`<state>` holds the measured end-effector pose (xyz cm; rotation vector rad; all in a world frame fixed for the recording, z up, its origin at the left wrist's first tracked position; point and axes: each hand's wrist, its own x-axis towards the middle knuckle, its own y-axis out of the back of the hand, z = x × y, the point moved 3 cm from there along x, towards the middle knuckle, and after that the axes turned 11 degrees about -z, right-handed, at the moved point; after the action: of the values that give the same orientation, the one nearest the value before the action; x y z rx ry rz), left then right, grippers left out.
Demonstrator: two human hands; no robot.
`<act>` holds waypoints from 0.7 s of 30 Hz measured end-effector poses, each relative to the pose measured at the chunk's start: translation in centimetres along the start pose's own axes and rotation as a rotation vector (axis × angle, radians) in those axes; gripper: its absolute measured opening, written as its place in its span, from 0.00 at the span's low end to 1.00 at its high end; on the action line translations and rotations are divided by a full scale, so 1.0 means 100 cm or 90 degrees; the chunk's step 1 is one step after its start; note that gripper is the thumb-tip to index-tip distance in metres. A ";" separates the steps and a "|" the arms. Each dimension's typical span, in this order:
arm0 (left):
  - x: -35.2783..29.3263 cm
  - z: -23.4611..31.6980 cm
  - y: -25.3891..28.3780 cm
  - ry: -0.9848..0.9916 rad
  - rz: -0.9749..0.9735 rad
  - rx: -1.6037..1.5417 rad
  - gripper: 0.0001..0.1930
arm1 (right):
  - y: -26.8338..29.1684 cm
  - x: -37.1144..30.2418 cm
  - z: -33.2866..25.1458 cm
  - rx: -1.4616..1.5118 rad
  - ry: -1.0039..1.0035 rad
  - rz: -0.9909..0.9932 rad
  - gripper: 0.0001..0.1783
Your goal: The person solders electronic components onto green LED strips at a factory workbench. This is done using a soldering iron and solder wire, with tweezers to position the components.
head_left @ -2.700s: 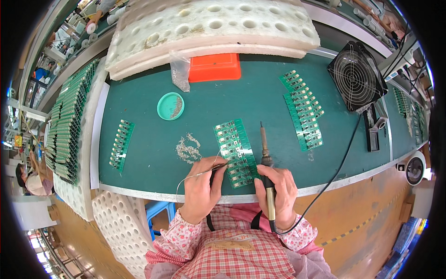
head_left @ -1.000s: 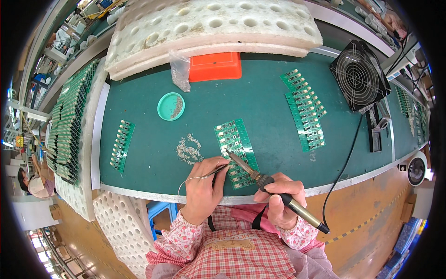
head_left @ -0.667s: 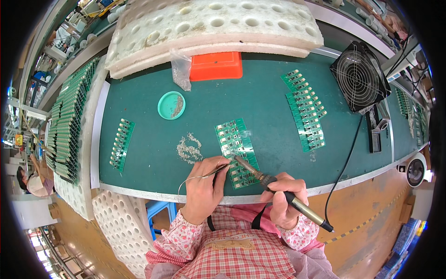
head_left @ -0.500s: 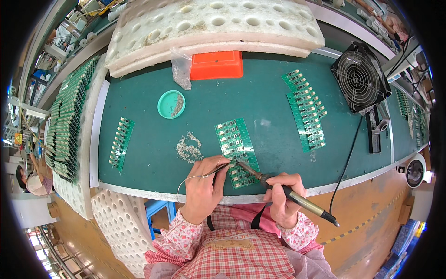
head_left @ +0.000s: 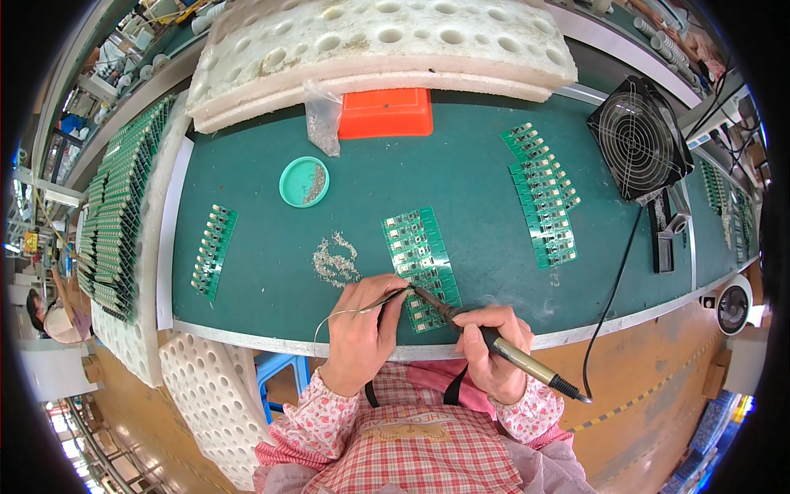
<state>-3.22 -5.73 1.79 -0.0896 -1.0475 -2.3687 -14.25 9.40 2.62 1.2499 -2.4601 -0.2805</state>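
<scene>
A green circuit board panel (head_left: 417, 240) with rows of small white and dark parts lies in front of me on the mat. My left hand (head_left: 359, 336) rests at its left edge, pinching dark, slim tweezers (head_left: 390, 297) whose tips reach onto the board. A thin strand of solder wire (head_left: 321, 327) also runs through that hand and curls down at its left. My right hand (head_left: 499, 352) grips a soldering iron (head_left: 527, 361), its tip meeting the board beside the tweezer tips. The exact contact spot is too small to make out.
Loose tiny parts (head_left: 335, 262) lie left of the board, below a round turquoise dish (head_left: 292, 183). More panels (head_left: 543, 206) lie right, another (head_left: 216, 251) left. A black fan (head_left: 638, 140), iron stand (head_left: 663, 235), red bin (head_left: 385, 115) and foam block (head_left: 378, 62) surround the mat.
My right hand and the soldering iron have shifted slightly left, bringing the tip closer to the tweezers. Faint smoke now shows right of the board. My left hand has barely moved.
</scene>
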 end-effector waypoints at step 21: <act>0.000 0.000 0.000 0.004 0.005 -0.002 0.11 | 0.007 -0.002 -0.006 -0.117 0.195 0.047 0.09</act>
<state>-3.22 -5.75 1.74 -0.0876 -1.0394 -2.3627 -14.41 9.93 3.38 1.0384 -2.1602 -0.2672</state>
